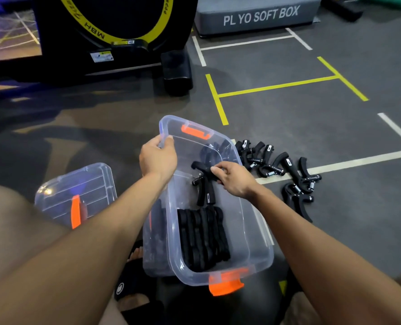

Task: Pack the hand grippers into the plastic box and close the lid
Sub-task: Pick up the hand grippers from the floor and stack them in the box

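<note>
Black hand grippers (pixel 204 238) fill the lidless, tilted clear plastic box (pixel 255 252).

Dark grey gym floor (pixel 288 118) with white and yellow tape lines (pixel 276 85), grey plyo soft box (pixel 258 15) beyond.

The dark gym floor (pixel 288 109) (taped lines) bears loose hand grippers (pixel 281 167), a clear lid (pixel 77 193).
</note>
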